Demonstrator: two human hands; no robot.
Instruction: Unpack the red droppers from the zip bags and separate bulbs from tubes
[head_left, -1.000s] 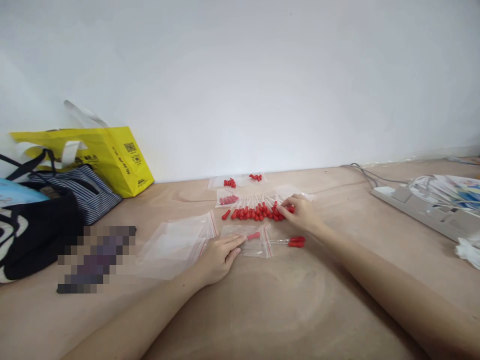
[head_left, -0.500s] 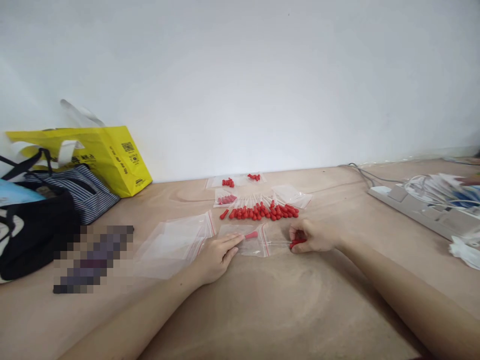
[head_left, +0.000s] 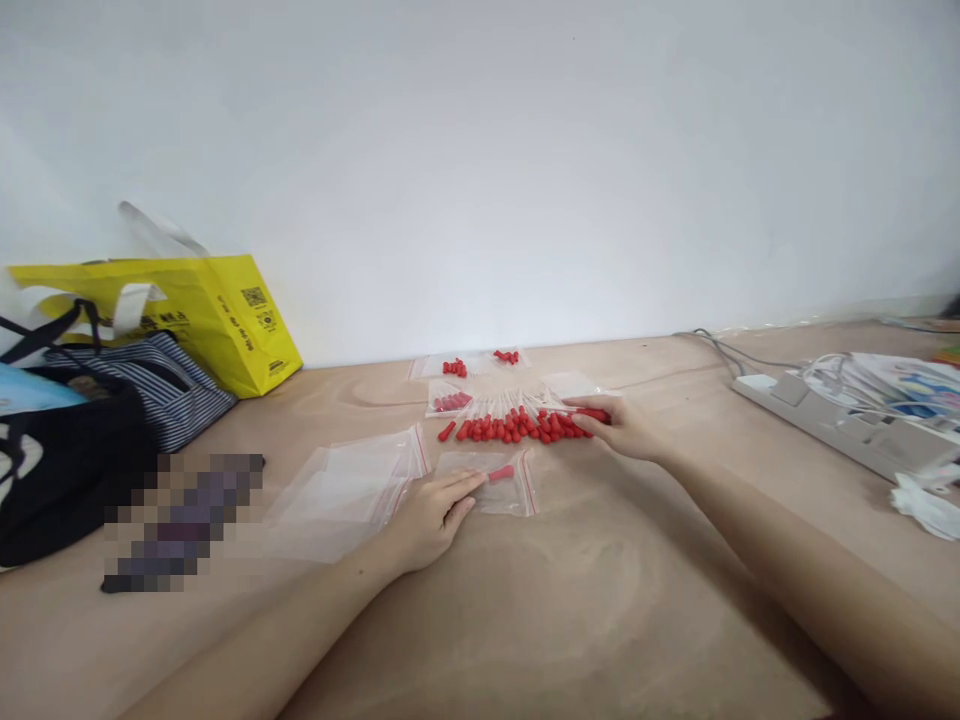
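My left hand (head_left: 439, 508) lies on a clear zip bag (head_left: 517, 500) with its fingers stretched out and its thumb apart. Inside that bag a dropper's red rubber bulb (head_left: 501, 472) shows beside my fingertips; the rest is under the hand. At the right end of a row of droppers (head_left: 514, 425), my right hand (head_left: 619, 428) is closed on a dropper (head_left: 594, 413) by its red bulb. The row's bulbs point toward me, their thin clear tubes away. More flat zip bags (head_left: 349, 480) lie to the left of my left hand.
Small bags with red bulbs (head_left: 454, 369) lie near the wall, and a bag with pinkish-red bulbs (head_left: 451, 402) sits behind the row. A yellow bag (head_left: 225, 320) and a striped pouch (head_left: 161, 385) stand left. At right are a power strip (head_left: 832, 425) and cables.
My right hand has moved up and away from me, from the mouth of the zip bag to the right end of the dropper row. My left hand has stayed in place.
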